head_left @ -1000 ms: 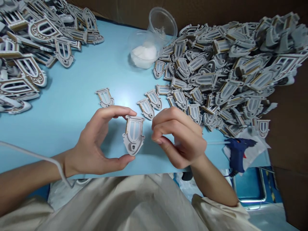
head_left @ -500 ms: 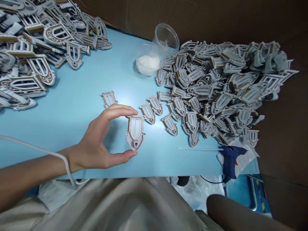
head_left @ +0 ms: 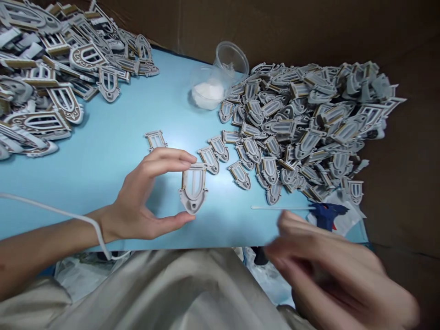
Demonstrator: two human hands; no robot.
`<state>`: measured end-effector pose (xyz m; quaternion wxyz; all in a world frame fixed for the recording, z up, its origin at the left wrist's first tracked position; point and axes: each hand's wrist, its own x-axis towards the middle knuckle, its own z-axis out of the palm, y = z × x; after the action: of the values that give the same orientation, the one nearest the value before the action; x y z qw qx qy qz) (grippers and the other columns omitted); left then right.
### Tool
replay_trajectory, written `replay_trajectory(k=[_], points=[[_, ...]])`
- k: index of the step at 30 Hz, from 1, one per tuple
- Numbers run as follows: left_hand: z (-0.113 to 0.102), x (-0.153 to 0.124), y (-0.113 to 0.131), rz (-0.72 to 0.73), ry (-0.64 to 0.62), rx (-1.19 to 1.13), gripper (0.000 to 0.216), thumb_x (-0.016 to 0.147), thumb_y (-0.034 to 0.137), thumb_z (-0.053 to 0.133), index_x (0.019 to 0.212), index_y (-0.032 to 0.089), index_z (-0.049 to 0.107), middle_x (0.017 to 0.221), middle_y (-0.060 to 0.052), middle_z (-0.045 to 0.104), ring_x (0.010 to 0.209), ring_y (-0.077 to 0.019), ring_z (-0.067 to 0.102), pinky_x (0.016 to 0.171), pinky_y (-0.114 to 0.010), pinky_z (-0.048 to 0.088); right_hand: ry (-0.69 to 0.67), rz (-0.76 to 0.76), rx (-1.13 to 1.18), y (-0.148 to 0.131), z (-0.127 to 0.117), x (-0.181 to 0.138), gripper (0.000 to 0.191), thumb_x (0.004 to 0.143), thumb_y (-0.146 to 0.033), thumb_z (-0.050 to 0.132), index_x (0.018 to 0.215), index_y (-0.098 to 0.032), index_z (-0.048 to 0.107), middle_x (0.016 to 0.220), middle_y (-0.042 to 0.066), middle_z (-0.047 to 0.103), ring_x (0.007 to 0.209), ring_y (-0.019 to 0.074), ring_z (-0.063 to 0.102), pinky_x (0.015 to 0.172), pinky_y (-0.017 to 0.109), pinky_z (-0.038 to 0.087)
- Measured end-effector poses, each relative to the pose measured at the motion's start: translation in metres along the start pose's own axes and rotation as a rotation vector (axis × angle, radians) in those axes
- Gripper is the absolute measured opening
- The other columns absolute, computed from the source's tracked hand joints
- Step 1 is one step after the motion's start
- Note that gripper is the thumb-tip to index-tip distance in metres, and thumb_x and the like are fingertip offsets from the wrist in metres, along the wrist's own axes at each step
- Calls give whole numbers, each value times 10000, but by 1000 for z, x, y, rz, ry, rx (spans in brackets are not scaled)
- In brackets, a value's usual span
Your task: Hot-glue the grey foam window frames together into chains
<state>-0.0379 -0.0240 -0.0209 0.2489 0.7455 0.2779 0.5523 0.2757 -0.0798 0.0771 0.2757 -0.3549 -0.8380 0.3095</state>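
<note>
well, left hand [head_left: 140,197] pinches an arched grey frame [head_left: 193,189]; right hand [head_left: 330,270] blurred, grip unclear

right hand [head_left: 338,270]: blurred | glue gun [head_left: 326,216]: grip hidden | left pile of frames [head_left: 37,91]: cut off

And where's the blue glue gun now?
In the head view, the glue gun lies at the lower right of the blue table, on a white sheet, just beyond the blurry right hand and below the gray window pieces.
</note>
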Motion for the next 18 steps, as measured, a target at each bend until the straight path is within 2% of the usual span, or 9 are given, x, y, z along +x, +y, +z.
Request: replay_trajectory(k=[4, 7, 10, 13, 18], points=[[0, -2, 2, -47, -25, -35, 903, 748, 273, 1029, 1539, 294, 596, 1369, -140, 738, 1278, -352, 726, 1081, -565, 632, 67, -15, 9, 16, 38, 49, 207, 1016, -41, 675, 1132, -212, 682, 818, -17, 724, 628, 104, 580, 646, 287, 463], [0, -3, 2, -75, -36, -46, 919, 749, 251, 1030, 1551, 278, 583, 1393, -152, 730, 1300, -353, 719, 1120, -581, 609, 52, -81, -52, 20, 53, 70, 130, 1058, -95, 661, 1138, -189, 701, 880, 3, 771, 665, 110, 623, 694, 297, 467], [-1, -4, 3, -105, -38, -33, 903, 752, 238, 1025, 1539, 279, 585, 1399, -149, 731, 1308, -356, 721, 1123, -588, 603, 10, -146, -174, 20, 56, 83, 119, 1081, -100, 609, 1056, -156, 712, 854, 21, 766, 718, 132, 645, 734, 310, 452], [-1, -5, 4, -148, -33, 0, 857, 771, 238, 1009, 1516, 296, 590, 1407, -135, 737, 1313, -360, 724, 1128, -601, 596, -62, -153, -269, 19, 55, 92, 211, 1095, -103, 560, 951, -157, 703, 801, 15, 734, 693, 131, 597, 709, 311, 392], [1, -5, 7, -167, -32, 91, 810, 794, 225, 986, 1495, 294, 586, 1388, -128, 748, 1295, -369, 730, 1102, -619, 583, -180, -145, -369, 18, 56, 102, 278, 1096, -69, 483, 930, -150, 691, 755, 9, 685, 678, 137, 561, 713, 311, 331]])
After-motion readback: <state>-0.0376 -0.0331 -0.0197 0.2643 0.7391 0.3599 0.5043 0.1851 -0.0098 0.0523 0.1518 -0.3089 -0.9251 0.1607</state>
